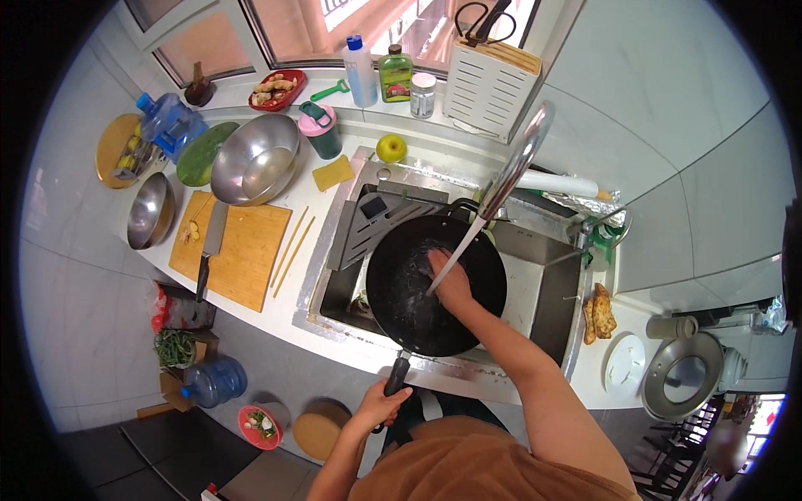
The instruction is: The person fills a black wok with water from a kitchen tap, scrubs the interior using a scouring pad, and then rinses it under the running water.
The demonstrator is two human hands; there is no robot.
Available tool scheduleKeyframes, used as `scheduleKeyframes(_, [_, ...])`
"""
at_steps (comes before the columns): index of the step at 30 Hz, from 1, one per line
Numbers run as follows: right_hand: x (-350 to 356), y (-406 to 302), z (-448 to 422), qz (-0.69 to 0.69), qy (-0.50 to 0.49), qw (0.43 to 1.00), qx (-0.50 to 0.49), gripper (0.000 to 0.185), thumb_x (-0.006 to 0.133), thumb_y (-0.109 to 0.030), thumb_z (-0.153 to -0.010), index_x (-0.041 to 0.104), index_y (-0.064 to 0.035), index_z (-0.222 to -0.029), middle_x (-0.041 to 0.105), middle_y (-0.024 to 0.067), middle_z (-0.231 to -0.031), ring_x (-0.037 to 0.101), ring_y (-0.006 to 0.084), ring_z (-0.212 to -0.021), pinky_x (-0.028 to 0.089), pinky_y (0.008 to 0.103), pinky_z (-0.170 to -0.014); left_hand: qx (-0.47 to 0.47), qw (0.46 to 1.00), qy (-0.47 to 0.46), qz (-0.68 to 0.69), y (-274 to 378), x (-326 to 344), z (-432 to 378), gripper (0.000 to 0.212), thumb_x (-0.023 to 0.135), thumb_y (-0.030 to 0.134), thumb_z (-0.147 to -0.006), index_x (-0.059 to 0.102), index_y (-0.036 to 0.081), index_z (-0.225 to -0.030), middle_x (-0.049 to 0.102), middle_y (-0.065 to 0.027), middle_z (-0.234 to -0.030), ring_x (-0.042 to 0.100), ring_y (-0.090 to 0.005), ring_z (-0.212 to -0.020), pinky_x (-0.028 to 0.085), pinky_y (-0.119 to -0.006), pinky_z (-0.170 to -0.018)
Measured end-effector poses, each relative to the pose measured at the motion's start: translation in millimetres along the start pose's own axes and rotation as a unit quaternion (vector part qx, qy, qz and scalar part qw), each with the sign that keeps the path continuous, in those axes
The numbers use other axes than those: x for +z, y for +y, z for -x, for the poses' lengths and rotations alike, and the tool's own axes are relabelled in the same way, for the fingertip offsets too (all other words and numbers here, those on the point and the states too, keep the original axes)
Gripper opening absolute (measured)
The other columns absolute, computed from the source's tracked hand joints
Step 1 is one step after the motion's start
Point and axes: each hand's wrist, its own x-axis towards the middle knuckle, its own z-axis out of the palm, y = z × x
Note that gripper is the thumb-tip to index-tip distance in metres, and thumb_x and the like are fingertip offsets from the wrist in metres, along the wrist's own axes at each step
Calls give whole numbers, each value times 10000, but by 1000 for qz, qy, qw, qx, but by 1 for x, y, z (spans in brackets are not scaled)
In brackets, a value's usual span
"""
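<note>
A black wok rests over the stainless steel sink, with water pooled inside it. My left hand is closed around the wok's black handle. Inside the wok, my right hand reaches down to the wet surface, its fingertips in or at the water; whether it holds anything is hidden. A stream of water falls from the chrome faucet beside the right hand. Behind the wok, a grey slotted drain tray lies across the sink's back left corner.
Left of the sink are chopsticks, a cutting board with a cleaver and ginger, and steel bowls. A yellow-green apple sits behind the sink. A white plate and ginger-like roots lie at the right.
</note>
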Motion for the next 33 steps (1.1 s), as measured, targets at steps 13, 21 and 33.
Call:
scheduleKeyframes(13, [18, -26, -2, -6, -23, 995, 93, 179, 569, -72, -840, 641, -40, -1002, 592, 129, -1010, 572, 376, -900, 500, 458, -781, 5, 1000, -4, 15, 0, -1, -3, 325, 713, 263, -905, 443, 84, -874, 411, 17, -538, 369, -80, -391, 278, -265, -355])
scheduleKeyframes(21, [8, -6, -18, 37, 1, 999, 20, 118, 548, -82, -870, 630, -28, -936, 574, 159, -1003, 563, 374, -889, 497, 455, -792, -11, 1000, -2, -4, 9, 1, 2, 331, 720, 290, -902, 455, 94, -926, 397, 25, -555, 359, -79, -404, 279, -257, -358])
scheduleKeyframes(33, [-104, -3, -1, -220, -153, 944, 190, 220, 696, -217, -857, 714, -74, -1022, 670, 131, -1010, 650, 308, -954, 516, 385, -843, 7, 1000, -7, 13, -6, -1, 0, 356, 730, 308, -891, 446, 94, -896, 405, 17, -564, 367, -79, -410, 292, -259, -358])
